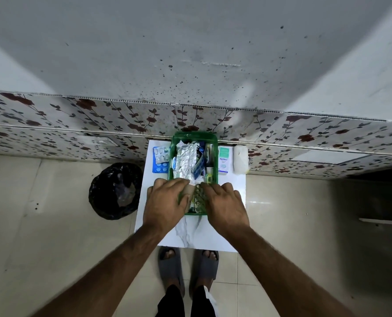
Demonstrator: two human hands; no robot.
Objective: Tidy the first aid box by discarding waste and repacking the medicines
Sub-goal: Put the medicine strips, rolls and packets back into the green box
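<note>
Pretty dim indoor light overall, kind of grey and flat. We get a small glare streak on the floor (259, 202) right of the counter (190, 234), and the far right corner goes dark. Wide-angle lens bends the wall (190, 53) edges hard. Slightly soft, hands a bit blurred.

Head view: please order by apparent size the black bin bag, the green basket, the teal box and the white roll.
1. Green basket
2. Black bin bag; on the floor, farther away, so unsure against the basket
3. Teal box and white roll look alike
</note>
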